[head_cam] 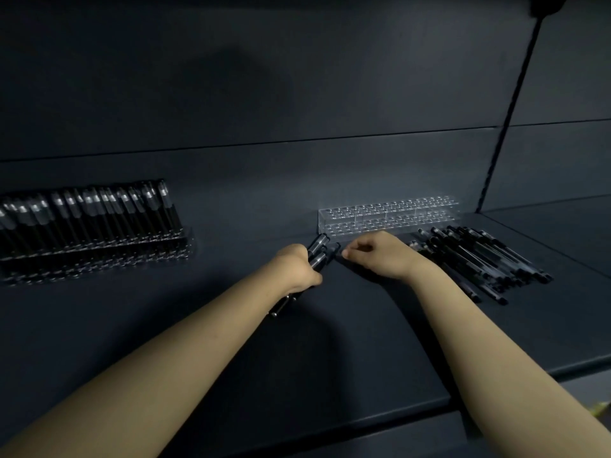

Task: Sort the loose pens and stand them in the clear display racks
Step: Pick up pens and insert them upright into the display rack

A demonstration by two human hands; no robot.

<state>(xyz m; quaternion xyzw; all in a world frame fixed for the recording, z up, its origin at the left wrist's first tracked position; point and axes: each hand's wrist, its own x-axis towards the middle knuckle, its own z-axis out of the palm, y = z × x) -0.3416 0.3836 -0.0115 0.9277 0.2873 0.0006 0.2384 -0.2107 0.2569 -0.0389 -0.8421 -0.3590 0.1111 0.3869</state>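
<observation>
While the left hand (299, 267) has a bundle (318, 254) of black pens clenched in its fist, caps pointing far and a bit right and tips poking out the near side under the wrist, the right hand (377, 256) sits just to the right of it with its fingers curled in. Its fingertips (347, 254) are right up against the cap end of one pen in the bundle. It might be pinching it, but it's so dark there I honestly can't tell if it has hold of anything.

Both hands are over the middle of a dark shelf (231, 325), just on the near side of the empty rack (390, 216), a clear stepped thing with rows of holes that stands against the back wall (297, 77). Loose pens (479, 259) lie in a messy heap on the shelf to the right of the right wrist, just in front of that rack's right end. Way off at the left is the full rack (99, 223), packed with upright pens that lean slightly, well apart from everything else.
</observation>
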